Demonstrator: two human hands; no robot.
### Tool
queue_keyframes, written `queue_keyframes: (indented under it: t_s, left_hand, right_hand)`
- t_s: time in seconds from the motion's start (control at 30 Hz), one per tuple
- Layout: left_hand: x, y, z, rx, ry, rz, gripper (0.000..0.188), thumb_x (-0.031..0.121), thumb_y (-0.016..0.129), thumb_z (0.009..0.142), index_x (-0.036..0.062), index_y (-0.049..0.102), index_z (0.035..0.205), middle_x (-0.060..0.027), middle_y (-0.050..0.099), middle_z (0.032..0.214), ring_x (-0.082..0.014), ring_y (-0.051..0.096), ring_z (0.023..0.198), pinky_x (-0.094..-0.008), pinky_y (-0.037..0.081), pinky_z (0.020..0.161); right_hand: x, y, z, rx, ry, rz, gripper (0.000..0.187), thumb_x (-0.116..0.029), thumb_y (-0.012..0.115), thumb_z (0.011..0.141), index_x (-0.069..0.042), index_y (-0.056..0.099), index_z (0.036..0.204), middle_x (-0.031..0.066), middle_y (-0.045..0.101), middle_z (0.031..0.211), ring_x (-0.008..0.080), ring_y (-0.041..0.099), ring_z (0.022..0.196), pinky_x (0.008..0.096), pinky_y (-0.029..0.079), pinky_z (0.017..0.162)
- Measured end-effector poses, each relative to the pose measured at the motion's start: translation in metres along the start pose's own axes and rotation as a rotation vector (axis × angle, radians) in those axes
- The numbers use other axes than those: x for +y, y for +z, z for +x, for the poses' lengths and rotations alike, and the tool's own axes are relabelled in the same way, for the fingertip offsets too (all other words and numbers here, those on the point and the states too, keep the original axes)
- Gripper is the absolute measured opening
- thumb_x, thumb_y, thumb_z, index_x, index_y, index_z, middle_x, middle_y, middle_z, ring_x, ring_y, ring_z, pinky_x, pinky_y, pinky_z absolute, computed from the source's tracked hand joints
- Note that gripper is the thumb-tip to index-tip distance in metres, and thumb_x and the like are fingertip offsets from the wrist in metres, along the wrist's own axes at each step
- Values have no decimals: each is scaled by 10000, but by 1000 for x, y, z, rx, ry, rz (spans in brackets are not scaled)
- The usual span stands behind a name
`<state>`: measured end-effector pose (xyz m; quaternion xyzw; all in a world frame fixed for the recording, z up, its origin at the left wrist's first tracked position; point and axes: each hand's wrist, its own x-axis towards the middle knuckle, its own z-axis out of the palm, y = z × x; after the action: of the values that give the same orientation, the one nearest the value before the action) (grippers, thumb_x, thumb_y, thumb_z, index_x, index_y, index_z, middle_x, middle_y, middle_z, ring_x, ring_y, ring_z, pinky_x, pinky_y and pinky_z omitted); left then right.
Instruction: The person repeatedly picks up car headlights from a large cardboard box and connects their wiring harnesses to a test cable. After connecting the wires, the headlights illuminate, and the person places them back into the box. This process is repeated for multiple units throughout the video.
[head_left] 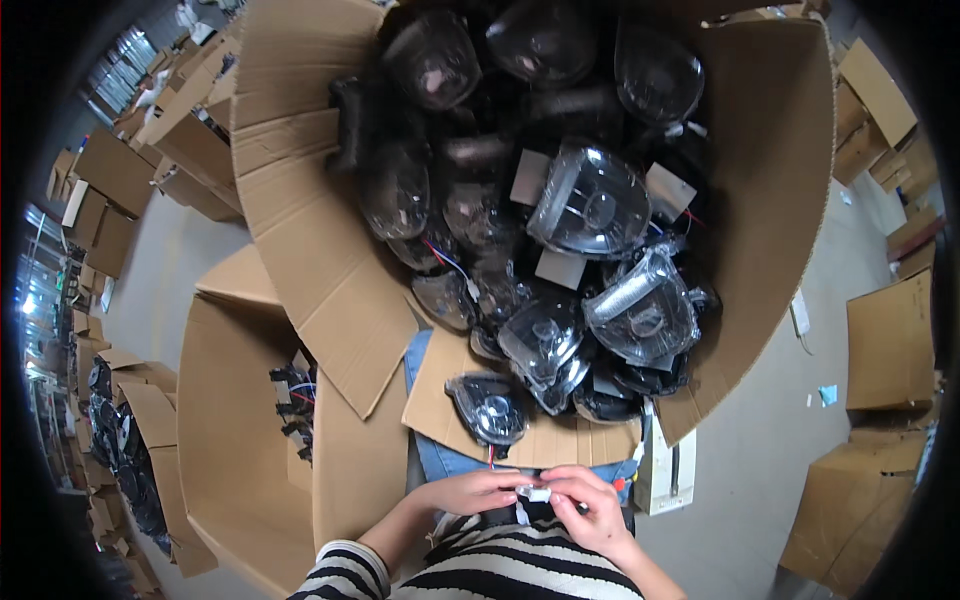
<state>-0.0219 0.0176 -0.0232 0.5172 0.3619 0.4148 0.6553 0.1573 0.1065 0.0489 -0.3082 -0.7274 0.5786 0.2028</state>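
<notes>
Close to my body, a small white plug connector [535, 494] sits between my two hands. My left hand [470, 492] pinches it from the left with its fingertips. From the other side, my right hand [592, 512] closes its thumb and fingers on it. A second white piece [522, 513] hangs just below. Just beyond my hands, a black lamp unit with a clear cover [490, 408] rests on a cardboard flap [430, 405]. Red and white wires [491, 455] run from that lamp down toward my hands.
A large open carton [765, 200] ahead holds a heap of similar lamps [590, 200]. At left stands an open box [240, 420] with black wired parts inside. A white case [668, 470] stands at my right. More boxes [860, 510] line both sides of the floor.
</notes>
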Motion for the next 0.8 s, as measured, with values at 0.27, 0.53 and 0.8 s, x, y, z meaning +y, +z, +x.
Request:
queue_keyframes:
  t_s: [0.27,0.53,0.8]
  left_hand:
    - [-3,-12,-4,32,-103,-337,292,152,420,903,24,500,1153,24,507,757,-47,451,685,-194,389,650]
    - [-13,-4,1,35,-238,-228,338,193,432,901,56,464,1208,38,522,842,-38,427,733,-189,380,676]
    - [-26,-5,2,57,-198,-329,288,220,408,908,7,528,1061,28,498,850,-61,415,779,-207,351,729]
  right_hand:
    - [-8,-3,-2,5,135,-109,84,-64,554,748,3,599,770,116,588,699,213,569,606,292,433,538]
    - [-19,-8,-5,28,269,-174,137,-97,589,764,15,596,842,130,616,811,229,583,765,301,445,717]
    - [-21,-11,-7,-3,378,-133,156,-103,597,764,11,593,870,133,613,859,232,572,827,302,433,765]
